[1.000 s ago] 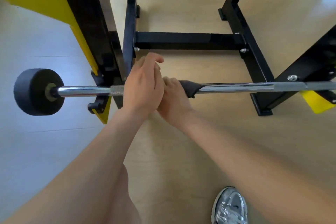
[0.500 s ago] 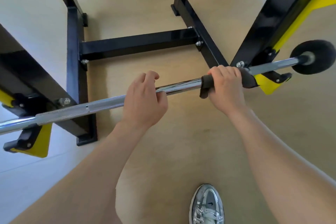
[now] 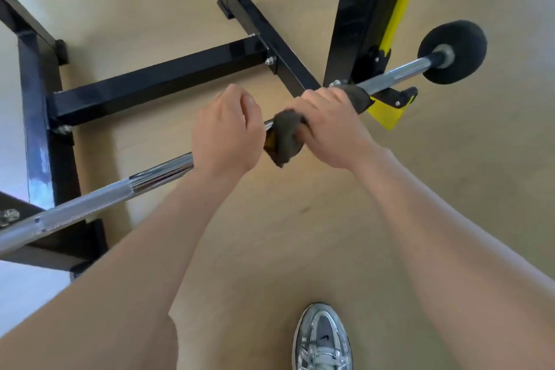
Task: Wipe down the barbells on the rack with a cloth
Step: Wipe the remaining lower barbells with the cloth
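Chrome barbell (image 3: 159,173) lies slantwise across black rack (image 3: 150,84), small black plate (image 3: 453,52) on its right end. Left hand (image 3: 228,132) curls round the bare shaft. Right hand (image 3: 330,126), just beside it, grips dark cloth (image 3: 285,138) wrapped round the bar. Silver shoe (image 3: 322,339) below.

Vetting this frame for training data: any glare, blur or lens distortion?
Head view: glare streaks the chrome barbell; a bluish sheen sits on the left post of the rack; wide-angle stretch swells the forearms near the bottom edge; the cloth looks slightly soft.
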Demonstrator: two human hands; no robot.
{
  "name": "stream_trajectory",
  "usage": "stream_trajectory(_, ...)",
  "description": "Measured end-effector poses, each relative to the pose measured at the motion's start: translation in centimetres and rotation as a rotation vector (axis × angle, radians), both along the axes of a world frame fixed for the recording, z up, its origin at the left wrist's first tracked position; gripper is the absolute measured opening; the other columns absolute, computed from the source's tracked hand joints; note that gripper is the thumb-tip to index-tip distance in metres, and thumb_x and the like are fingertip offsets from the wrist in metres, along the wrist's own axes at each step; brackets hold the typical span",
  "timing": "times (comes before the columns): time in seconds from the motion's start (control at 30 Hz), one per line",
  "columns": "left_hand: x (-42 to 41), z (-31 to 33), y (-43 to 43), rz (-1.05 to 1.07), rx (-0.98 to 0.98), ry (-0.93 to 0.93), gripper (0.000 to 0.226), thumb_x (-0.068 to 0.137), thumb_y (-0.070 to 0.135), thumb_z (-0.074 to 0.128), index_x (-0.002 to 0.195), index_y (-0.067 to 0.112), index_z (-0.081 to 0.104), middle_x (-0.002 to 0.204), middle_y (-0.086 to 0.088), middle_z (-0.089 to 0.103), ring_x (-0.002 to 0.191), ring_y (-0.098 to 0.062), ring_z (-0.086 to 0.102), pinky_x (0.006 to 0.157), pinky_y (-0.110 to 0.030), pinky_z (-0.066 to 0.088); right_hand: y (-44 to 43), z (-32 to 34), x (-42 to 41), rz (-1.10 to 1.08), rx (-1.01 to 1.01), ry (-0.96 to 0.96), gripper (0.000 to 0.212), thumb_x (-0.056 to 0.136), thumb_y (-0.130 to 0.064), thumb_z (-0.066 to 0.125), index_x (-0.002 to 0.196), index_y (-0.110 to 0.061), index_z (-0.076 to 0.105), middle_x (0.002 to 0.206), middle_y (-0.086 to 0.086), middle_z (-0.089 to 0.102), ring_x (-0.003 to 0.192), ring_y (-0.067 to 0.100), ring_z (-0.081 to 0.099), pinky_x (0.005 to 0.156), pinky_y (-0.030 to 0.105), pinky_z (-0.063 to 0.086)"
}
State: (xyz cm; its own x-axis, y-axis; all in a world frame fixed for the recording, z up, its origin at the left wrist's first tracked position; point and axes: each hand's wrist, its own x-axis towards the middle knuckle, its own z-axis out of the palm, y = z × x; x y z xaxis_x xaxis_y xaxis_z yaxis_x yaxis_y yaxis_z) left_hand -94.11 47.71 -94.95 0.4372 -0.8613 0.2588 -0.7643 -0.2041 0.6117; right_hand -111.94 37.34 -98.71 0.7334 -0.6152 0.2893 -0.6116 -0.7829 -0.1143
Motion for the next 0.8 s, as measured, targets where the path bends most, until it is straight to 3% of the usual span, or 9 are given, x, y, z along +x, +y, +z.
stream_trajectory(0.17,-1.4,-0.1,-2.7,-0.109,0.183,-0.143,0.033,0.106,0.035,0.036,0.083,0.022,0.056,0.076,0.001,0.057,0.065,-0.016,0.052,0.052,-0.032,0.035,-4.0,1.2,-3.4,-0.417,0.199,-0.152,0.018,0.108,-0.023,0.043,0.095,-0.021,0.057,0.101,0.002,0.056,0.114,0.032,0.057,0.116,0.050,0.035)
stream_trajectory(0.23,-2.4,-0.4,-3.7,-0.076,0.210,-0.189,0.031,0.105,0.034,0.040,0.083,0.021,0.058,0.075,-0.002,0.057,0.063,-0.019,0.053,0.051,-0.031,0.037,-1.4,-0.4,0.2,-0.629,0.276,-0.389,0.033,0.110,-0.018,0.036,0.124,-0.007,0.063,0.136,0.014,0.058,0.147,0.035,0.039,0.127,0.053,0.021)
stream_trajectory(0.3,-3.4,-0.6,-4.8,-0.029,0.248,-0.205,0.027,0.102,0.030,0.044,0.083,0.018,0.059,0.074,-0.003,0.057,0.064,-0.023,0.056,0.053,-0.033,0.045,2.6,-1.0,3.8,-0.691,0.374,-0.627,0.052,0.110,-0.016,0.037,0.155,0.009,0.032,0.168,0.028,0.019,0.159,0.044,0.007,0.130,0.056,0.011)
stream_trajectory(0.37,-4.4,-0.5,-5.8,-0.006,0.283,-0.174,0.026,0.100,0.029,0.044,0.081,0.018,0.058,0.074,-0.003,0.057,0.065,-0.023,0.057,0.053,-0.032,0.045,4.6,-1.3,5.4,-0.654,0.570,-0.871,0.069,0.109,-0.017,0.044,0.161,0.006,0.006,0.168,0.033,-0.005,0.158,0.049,0.002,0.129,0.050,0.014)
stream_trajectory(0.43,-5.0,-0.5,-6.7,-0.059,0.300,-0.113,0.026,0.099,0.029,0.043,0.081,0.020,0.059,0.075,-0.002,0.059,0.067,-0.022,0.059,0.054,-0.032,0.046,4.4,-1.1,5.3,-0.656,0.921,-1.119,0.077,0.108,-0.031,0.048,0.165,-0.008,0.002,0.168,0.024,0.019,0.153,0.040,0.028,0.125,0.046,0.028)
stream_trajectory(0.53,-4.5,-0.8,-7.4,-0.190,0.305,-0.051,0.026,0.104,0.026,0.039,0.092,0.023,0.062,0.082,0.000,0.061,0.075,-0.018,0.059,0.057,-0.031,0.042,2.1,0.2,4.1,-0.720,1.154,-1.326,0.046,0.109,-0.041,0.044,0.142,-0.009,0.044,0.124,0.009,0.065,0.116,0.028,0.064,0.102,0.046,0.055)
stream_trajectory(0.67,-3.7,-1.3,-6.6,-0.280,0.270,-0.063,0.026,0.108,0.024,0.037,0.109,0.022,0.063,0.091,0.000,0.064,0.081,-0.013,0.058,0.062,-0.027,0.043,-2.6,2.5,0.9,-1.058,1.178,-1.553,0.049,0.114,-0.044,0.031,0.152,-0.016,0.043,0.148,0.010,0.055,0.129,0.034,0.056,0.103,0.043,0.048)
stream_trajectory(0.73,-3.5,-1.5,-6.3,-0.300,0.230,-0.073,0.027,0.107,0.022,0.038,0.112,0.022,0.064,0.094,0.000,0.064,0.084,-0.012,0.056,0.064,-0.025,0.042,-3.7,3.5,0.1,-1.078,1.209,-1.758,0.051,0.113,-0.046,0.031,0.156,-0.020,0.041,0.153,0.009,0.052,0.125,0.034,0.057,0.094,0.040,0.046)
stream_trajectory(0.8,-3.3,-1.6,-6.4,-0.307,0.194,-0.039,0.026,0.106,0.019,0.040,0.112,0.023,0.065,0.094,0.001,0.064,0.085,-0.012,0.055,0.065,-0.024,0.040,-3.0,3.8,1.1,-1.049,1.311,-1.853,0.051,0.111,-0.050,0.039,0.153,-0.022,0.044,0.149,0.008,0.055,0.119,0.033,0.058,0.105,0.047,0.049)
